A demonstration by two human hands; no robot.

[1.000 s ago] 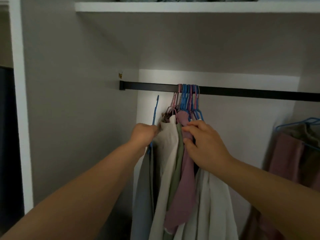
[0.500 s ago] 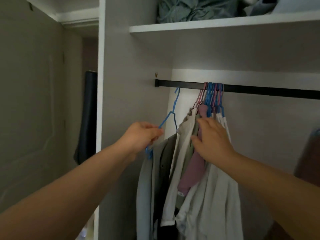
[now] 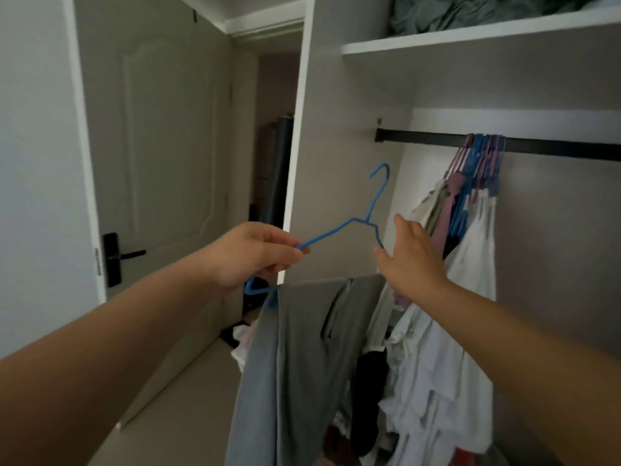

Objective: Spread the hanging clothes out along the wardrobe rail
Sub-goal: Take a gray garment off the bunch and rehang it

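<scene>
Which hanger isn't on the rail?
The blue hanger with the grey garment, held in the left hand. Its hook points up in the air, left of the rail, while the other hangers bunch together on it.

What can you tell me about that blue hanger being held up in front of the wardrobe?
The blue hanger is thin, like coated wire, with an open hook on top and sloping shoulders. It is off the black rail, held tilted in the air left of the bunched clothes. The left hand pinches its left shoulder near the corner; the right hand, fingers straight, is at its right end. A grey garment hangs folded over its bottom bar.
</scene>
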